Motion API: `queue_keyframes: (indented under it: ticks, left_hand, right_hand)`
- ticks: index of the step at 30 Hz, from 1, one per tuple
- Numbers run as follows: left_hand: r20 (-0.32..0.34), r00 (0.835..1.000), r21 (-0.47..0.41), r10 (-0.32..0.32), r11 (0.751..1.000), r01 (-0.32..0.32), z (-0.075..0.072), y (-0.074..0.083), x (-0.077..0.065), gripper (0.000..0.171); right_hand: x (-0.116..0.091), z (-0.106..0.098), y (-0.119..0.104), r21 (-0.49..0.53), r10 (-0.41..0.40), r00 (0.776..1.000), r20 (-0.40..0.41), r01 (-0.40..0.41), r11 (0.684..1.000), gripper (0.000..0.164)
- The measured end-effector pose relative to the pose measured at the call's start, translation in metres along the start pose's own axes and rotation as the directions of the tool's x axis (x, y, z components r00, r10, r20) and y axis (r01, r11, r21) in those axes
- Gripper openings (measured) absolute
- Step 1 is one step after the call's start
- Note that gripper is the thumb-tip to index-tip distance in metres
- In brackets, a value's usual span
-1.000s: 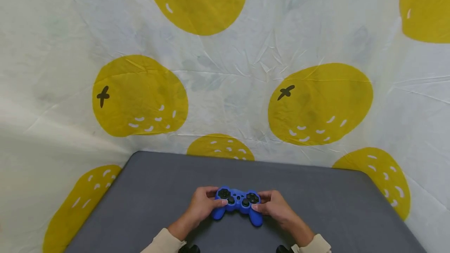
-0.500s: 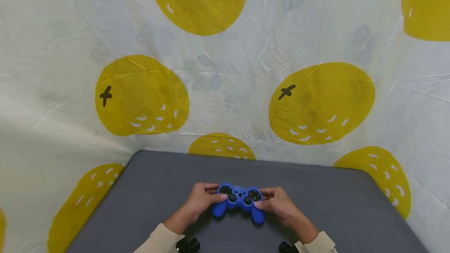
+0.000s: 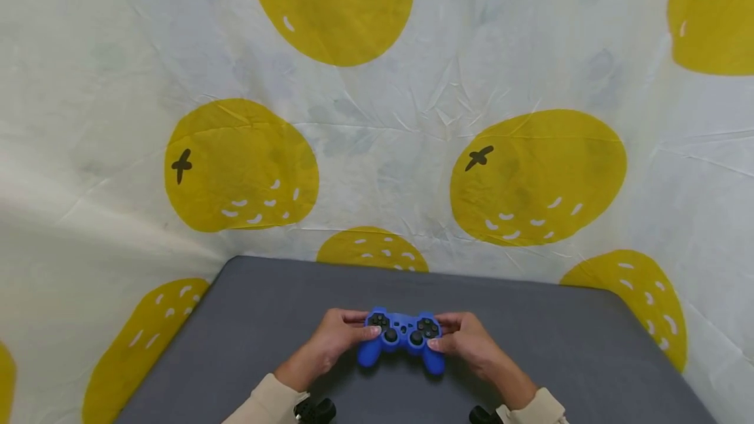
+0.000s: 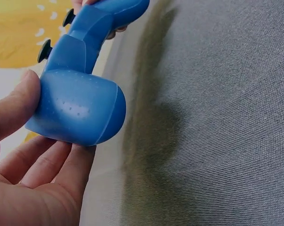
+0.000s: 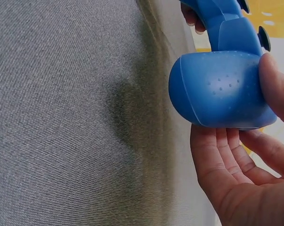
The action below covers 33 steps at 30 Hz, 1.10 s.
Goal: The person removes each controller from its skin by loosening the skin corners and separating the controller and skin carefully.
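Both hands hold a blue game controller (image 3: 403,337) with black thumbsticks and button pads, its face turned up toward the head camera. The left hand (image 3: 334,337) pinches its left side, thumb on top near the direction pad and fingers behind and beneath. On the other side the right hand (image 3: 469,344) grips in the same way, its thumb beside the right buttons. In the left wrist view the left handle (image 4: 78,106) shows end-on between thumb and fingers. The right handle (image 5: 222,89) appears likewise in the right wrist view. The controller is raised above the grey surface, its shadow below.
A grey cloth-covered table (image 3: 283,293) lies under the hands. Behind and beside it hangs a pale curtain (image 3: 383,175) printed with large yellow fruit. Black wrist devices (image 3: 316,411) sit by the cream sleeves (image 3: 268,401).
Over the last second the controller and both hands have shifted slightly away from the body and to the right. The grip looks the same, and the last half second shows little movement.
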<state>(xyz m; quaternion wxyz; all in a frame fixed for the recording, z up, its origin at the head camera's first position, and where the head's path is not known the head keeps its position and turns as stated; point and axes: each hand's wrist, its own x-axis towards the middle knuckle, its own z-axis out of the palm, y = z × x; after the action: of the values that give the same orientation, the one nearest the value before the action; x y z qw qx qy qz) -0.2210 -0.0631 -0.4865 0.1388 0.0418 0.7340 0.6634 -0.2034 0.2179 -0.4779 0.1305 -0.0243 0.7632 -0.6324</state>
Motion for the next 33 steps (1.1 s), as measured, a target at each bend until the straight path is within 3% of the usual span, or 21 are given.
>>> queue_keyframes:
  ticks: [9, 17, 33]
  left_hand:
    - [-0.009, 0.999, 0.082, -0.034, 0.996, 0.035, -0.003, 0.011, 0.001, 0.053]
    - [0.003, 1.0, 0.011, -0.001, 1.0, 0.001, -0.001, 0.021, -0.004, 0.053]
    - [-0.028, 0.999, 0.027, 0.034, 0.999, -0.033, 0.0, 0.036, -0.013, 0.049]
  right_hand:
    - [-0.003, 0.0, -0.008, 0.005, 0.024, 1.0, -0.016, -0.024, 1.0, 0.065]
    - [-0.006, -0.003, -0.022, -0.033, 0.017, 0.999, -0.039, -0.018, 0.999, 0.066]
    - [-0.014, -0.004, -0.037, -0.083, -0.007, 0.996, -0.087, -0.001, 0.997, 0.06]
